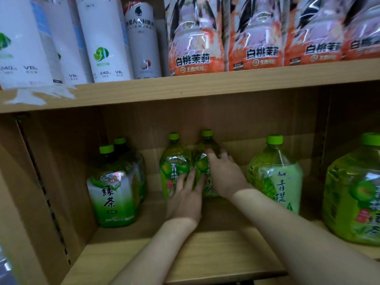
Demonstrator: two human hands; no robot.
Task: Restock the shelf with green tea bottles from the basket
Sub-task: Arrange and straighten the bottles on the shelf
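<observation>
Shelf point(205, 254) holds green tea bottles point(174, 163), liquid-filled.

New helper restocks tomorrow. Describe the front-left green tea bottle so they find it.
Find the lower wooden shelf, left end. Of two bottles there, take the front bottle: its label fades white to green, without the round fruit shown on the bottles to its right.

At nine o'clock the front green bottle point(112, 194) reads 绿茶. Dead centre, the middle bottle point(174, 173) shows 青梅. At three o'clock the paler bottle point(281, 190) reads 青提. Up at one o'clock the orange bottles point(194, 58) read 白桃茉莉 over 王者荣耀. At eleven o'clock the white bottles point(107, 58) carry 240 and VB.
</observation>
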